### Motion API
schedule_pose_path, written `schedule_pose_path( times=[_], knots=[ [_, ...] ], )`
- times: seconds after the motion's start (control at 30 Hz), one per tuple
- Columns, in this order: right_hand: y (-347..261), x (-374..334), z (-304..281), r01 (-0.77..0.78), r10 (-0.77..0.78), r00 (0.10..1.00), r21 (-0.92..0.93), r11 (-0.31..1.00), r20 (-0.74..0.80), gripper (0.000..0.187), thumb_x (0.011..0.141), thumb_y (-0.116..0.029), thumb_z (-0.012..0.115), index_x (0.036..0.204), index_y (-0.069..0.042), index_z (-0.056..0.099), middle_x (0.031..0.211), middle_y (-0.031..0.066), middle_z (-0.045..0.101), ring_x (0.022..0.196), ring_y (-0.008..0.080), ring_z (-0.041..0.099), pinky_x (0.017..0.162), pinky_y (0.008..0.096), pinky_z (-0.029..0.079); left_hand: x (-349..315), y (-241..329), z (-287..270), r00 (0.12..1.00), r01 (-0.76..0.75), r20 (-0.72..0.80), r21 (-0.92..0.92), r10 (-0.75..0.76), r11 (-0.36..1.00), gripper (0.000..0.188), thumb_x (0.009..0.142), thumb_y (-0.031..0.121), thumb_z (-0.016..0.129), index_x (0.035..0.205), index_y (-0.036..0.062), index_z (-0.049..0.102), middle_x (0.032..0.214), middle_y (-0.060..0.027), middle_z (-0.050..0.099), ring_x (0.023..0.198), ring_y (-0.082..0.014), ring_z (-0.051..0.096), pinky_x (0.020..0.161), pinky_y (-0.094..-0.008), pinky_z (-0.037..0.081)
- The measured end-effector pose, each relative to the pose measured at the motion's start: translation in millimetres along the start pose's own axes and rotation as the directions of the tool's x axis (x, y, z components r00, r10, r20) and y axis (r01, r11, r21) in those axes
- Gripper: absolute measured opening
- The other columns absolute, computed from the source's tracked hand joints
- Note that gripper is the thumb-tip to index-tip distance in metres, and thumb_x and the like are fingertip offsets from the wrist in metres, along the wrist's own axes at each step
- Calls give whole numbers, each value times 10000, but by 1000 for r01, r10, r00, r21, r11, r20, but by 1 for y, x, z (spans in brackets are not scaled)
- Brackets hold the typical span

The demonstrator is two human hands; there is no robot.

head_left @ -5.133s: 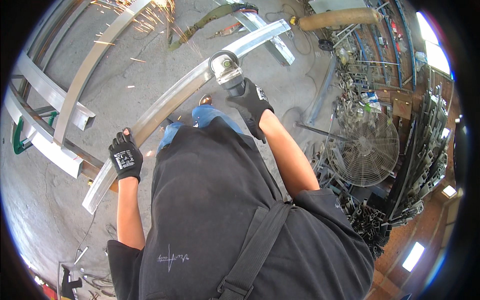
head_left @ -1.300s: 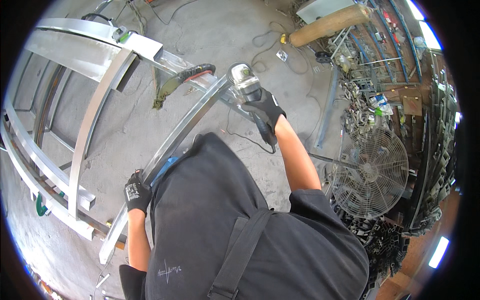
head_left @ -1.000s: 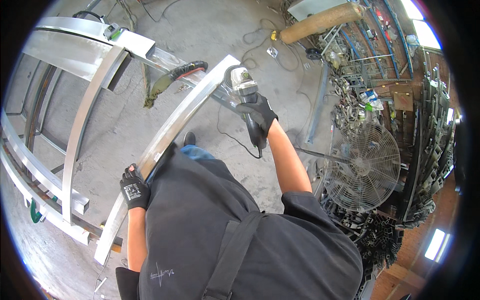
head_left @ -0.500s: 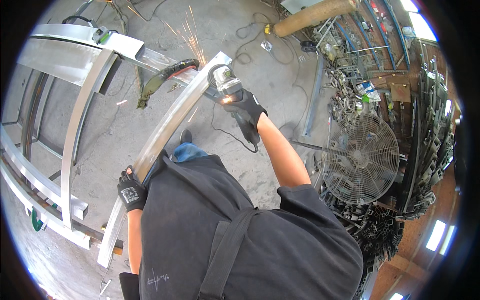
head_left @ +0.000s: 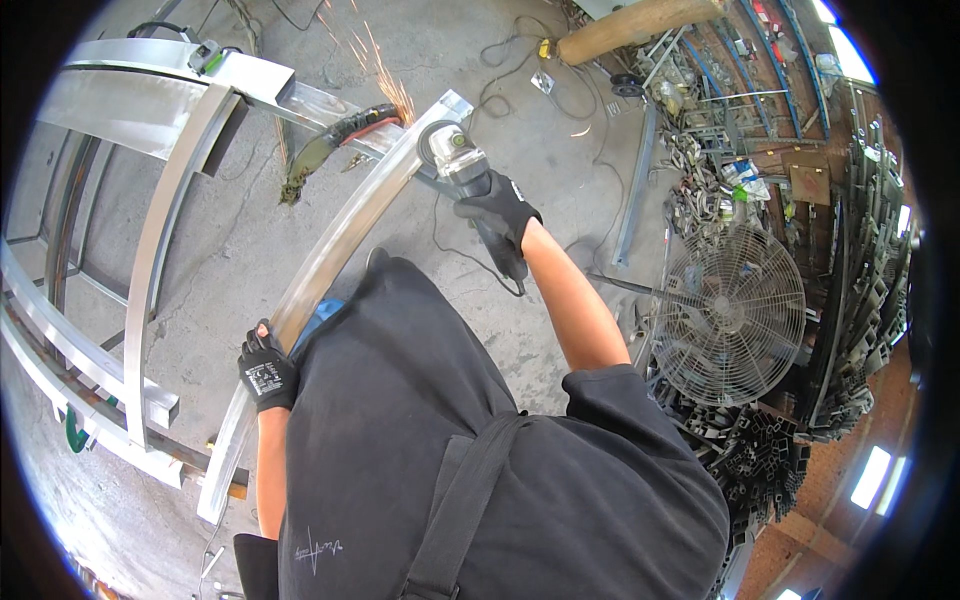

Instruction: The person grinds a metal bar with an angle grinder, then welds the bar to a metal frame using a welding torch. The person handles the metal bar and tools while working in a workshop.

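Observation:
In my gloved right hand [head_left: 499, 208] is an angle grinder [head_left: 458, 160], fingers wrapped round its body. Its disc meets the upper side of a long, curved metal bar [head_left: 338, 238] near the far end. Orange sparks [head_left: 383, 78] fly away from that contact. My gloved left hand [head_left: 268, 372] is closed on the same bar nearer to me, by my hip, one bare fingertip showing on top. The bar's far part rests across a metal beam [head_left: 320, 106]. On that beam, left of the grinder, lies a dark tool [head_left: 345, 132] with a red edge and a greenish, ragged tail.
Welded metal framework [head_left: 150, 250] spreads along the left, with a small green-and-grey tool [head_left: 207, 58] on top. To the right stands a round wire-caged fan [head_left: 730, 315], among scrap and stacked metal profiles [head_left: 760, 440]. A brown cylinder [head_left: 640, 30] and cables lie on the far floor.
My right hand and the grinder stay at the bar's far end, still throwing sparks. The bright glow by my right glove is gone. The view has shifted slightly.

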State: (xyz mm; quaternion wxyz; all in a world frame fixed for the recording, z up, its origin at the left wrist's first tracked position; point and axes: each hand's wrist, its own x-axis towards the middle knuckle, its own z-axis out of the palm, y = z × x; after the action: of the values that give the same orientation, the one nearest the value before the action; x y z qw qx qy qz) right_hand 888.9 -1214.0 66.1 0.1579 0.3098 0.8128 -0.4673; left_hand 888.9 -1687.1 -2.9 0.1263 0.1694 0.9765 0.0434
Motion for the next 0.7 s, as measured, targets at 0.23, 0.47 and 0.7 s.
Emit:
schedule_pose_path(
  times=[0.23,0.47,0.7],
  knots=[
    [2,2,-5,-31,29,999,131,991,12,479,692,-139,848,1120,-37,660,932,85,723,756,181,698,658,330,576,0,-2,3,1000,5,18,24,-5,1000,355,954,160,475,1295,77,533,1139,-157,619,1013,-348,625,827,-479,498],
    [11,17,-6,90,-90,995,0,996,-47,524,675,-214,866,1121,-24,666,937,92,721,792,178,687,732,342,561,0,-3,6,1000,-5,-22,15,5,1000,346,951,174,481,1280,85,538,1117,-150,623,1000,-343,629,818,-476,501],
    [18,30,-9,78,-87,995,-150,986,-57,690,623,-352,880,1193,-39,652,1054,146,730,967,282,692,875,376,531,0,-5,11,1000,3,-27,7,-3,1000,331,945,174,494,1261,88,541,1103,-133,625,979,-328,634,799,-468,503]
  ],
)
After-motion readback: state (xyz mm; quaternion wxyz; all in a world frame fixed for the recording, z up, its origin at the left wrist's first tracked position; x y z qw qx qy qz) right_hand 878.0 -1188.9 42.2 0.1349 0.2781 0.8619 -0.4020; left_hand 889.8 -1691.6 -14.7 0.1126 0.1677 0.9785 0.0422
